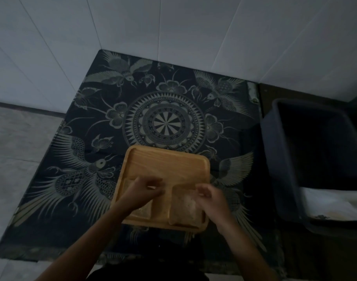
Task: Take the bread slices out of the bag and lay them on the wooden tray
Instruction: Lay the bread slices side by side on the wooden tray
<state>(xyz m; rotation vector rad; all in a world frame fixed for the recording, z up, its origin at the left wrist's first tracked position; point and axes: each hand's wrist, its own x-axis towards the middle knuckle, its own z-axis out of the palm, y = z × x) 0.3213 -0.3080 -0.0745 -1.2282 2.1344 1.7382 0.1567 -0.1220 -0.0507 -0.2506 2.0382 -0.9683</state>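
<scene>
1. Wooden tray [169, 165] sits on the patterned dark cloth [92, 118] — three sections, far one bare.
2. We spot pale bread slices [185, 209] lying in both near sections.
3. Our left hand [145, 189] and right hand [210, 197] hover apart over them — grip's too blurry to call.

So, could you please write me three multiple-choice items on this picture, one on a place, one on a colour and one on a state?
1. Where does the wooden tray stand?
A. on the patterned dark cloth
B. inside the dark bin
C. on the bare floor

2. What colour is the tray?
A. white
B. light brown
C. blue

3. How is the tray's far compartment?
A. bare
B. piled with bread
C. hidden by a lid

Answers: 1 A, the cloth's bird pattern shows all around the tray. 2 B, its wood shows light brown. 3 A, bread lies only in the near compartments, under the left hand and right hand.
</scene>
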